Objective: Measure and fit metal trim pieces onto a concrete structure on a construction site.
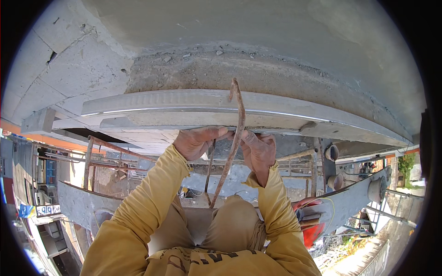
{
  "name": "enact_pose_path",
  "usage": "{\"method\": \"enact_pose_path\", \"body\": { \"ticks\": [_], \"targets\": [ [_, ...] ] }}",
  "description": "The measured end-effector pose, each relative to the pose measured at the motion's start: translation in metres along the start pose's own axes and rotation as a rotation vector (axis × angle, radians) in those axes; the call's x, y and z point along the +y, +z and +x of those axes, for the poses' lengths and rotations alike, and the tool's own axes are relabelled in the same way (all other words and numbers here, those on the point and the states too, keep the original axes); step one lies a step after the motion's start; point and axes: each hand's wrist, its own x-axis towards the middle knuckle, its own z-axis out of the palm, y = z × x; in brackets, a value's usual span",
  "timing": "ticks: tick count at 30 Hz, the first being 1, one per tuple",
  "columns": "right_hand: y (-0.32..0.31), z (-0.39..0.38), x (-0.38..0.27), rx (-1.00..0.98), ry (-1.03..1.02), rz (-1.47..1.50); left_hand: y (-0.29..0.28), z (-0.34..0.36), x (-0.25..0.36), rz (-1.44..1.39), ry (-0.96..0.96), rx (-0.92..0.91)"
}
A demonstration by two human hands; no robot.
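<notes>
My left hand is closed at the near edge of a long grey board, thumb along the edge and fingers curled below. Just right of it my right hand is closed at the same edge, with its thumb close to a rusty bent steel rod. The rod's hooked top reaches over a pale metal straightedge lying along the board. Its long leg runs down between my hands toward my knees, then turns back up in a thinner leg below my left hand. My fingertips are partly hidden under the edge.
Beyond the straightedge lies a rough ledge with mortar crumbs, below a smooth grey wall. Blocks stand at left. Scaffold pipes and a curved plank are below, with a red container near my right arm. The ground lies far down.
</notes>
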Motion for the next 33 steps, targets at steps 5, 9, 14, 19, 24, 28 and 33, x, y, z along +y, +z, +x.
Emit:
{"method": "enact_pose_path", "body": {
  "ticks": [5,9,14,19,24,28,33],
  "targets": [
    [-0.004,-0.003,-0.001,0.012,-0.024,-0.004,0.004,-0.001,0.0,0.049,0.023,-0.027],
    [-0.002,-0.005,0.006,0.021,-0.001,-0.019,0.011,-0.004,0.007,0.018,-0.011,-0.04],
    [-0.001,-0.003,0.017,0.001,0.022,-0.023,0.005,-0.003,0.009,0.083,-0.01,-0.092],
    [0.015,0.002,0.012,0.045,0.029,-0.058,0.008,-0.007,0.016,0.112,0.008,-0.093],
    [0.018,0.005,0.011,0.055,-0.028,-0.084,0.009,-0.013,0.028,0.082,0.005,-0.086],
    [0.01,0.005,0.017,0.09,-0.022,-0.084,0.003,-0.025,0.037,0.061,-0.001,-0.002],
    [0.006,0.01,0.02,0.035,-0.093,-0.124,-0.01,-0.035,0.048,0.056,-0.001,0.083]
  ]
}}
